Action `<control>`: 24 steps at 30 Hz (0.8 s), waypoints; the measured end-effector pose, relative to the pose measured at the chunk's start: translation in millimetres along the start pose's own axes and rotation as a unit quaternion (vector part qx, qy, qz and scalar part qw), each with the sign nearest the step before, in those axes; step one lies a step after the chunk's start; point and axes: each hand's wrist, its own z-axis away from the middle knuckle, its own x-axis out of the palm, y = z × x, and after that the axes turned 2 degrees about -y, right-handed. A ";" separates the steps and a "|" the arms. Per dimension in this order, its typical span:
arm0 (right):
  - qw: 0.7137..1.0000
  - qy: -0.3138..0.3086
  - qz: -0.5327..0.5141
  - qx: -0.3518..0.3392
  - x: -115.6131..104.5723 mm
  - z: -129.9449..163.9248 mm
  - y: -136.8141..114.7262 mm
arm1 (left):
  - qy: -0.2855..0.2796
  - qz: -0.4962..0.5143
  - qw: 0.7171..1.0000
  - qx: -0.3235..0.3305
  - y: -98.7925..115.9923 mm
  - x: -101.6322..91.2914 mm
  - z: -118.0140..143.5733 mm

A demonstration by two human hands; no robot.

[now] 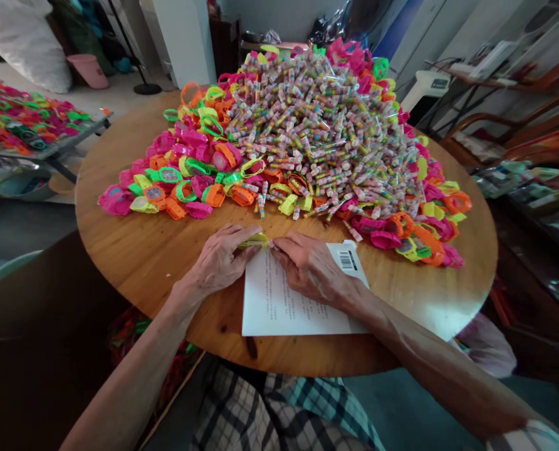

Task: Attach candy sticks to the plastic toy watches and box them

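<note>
Both hands, left hand (223, 260) and right hand (310, 266), fingers pinched on a yellow toy watch (255, 239) at near-centre tabletop (133, 250); risk: an elbow nudge collapses the candy-tube heap (317, 131) just beyond.

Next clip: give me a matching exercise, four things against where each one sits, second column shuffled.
Things:
1. white sheet
2. yellow piece
3. pile of candy tubes
4. pink bucket

Places:
A. on the floor, far left
B. heaped mid-table among toy watches
C. between the left hand and right hand
D. flat on the table, under both hands

Pairs: 1-D, 2-C, 3-B, 4-A
</note>
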 end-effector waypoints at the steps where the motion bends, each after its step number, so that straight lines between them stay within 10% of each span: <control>1: 1.000 -0.003 0.012 -0.001 0.0 -0.1 -1.0 | -0.001 -0.002 1.000 0.000 0.2 -0.2 0.1; 24: 0.972 -0.133 0.182 -0.062 -6.7 -4.9 -18.1 | -0.005 0.011 1.000 0.014 0.8 -1.5 1.3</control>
